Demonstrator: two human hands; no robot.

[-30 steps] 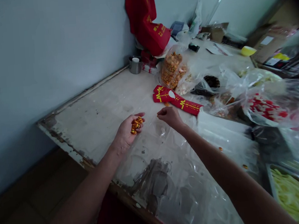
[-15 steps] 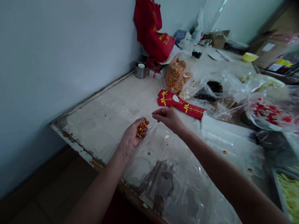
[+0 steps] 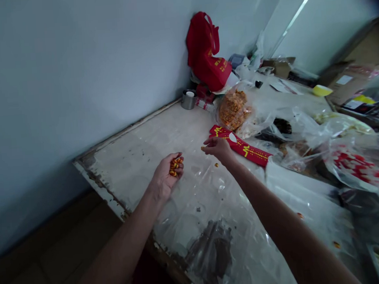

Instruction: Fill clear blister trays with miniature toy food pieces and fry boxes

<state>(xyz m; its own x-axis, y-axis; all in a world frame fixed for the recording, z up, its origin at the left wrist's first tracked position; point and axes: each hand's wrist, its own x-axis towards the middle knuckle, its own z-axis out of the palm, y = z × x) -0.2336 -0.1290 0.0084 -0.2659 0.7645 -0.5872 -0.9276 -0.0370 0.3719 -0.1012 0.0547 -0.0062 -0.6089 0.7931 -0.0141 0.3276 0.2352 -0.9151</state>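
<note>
Rounded striped pieces (image 3: 176, 166) lie in the cupped left hand (image 3: 165, 173).

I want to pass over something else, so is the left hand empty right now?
No, the left hand is cupped around a cluster of small orange-and-dark pieces.

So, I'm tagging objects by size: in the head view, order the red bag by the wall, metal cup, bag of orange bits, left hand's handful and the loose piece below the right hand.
Red bag
Bag of orange bits
Metal cup and handful of pieces: too alike to rank
Loose piece
</note>
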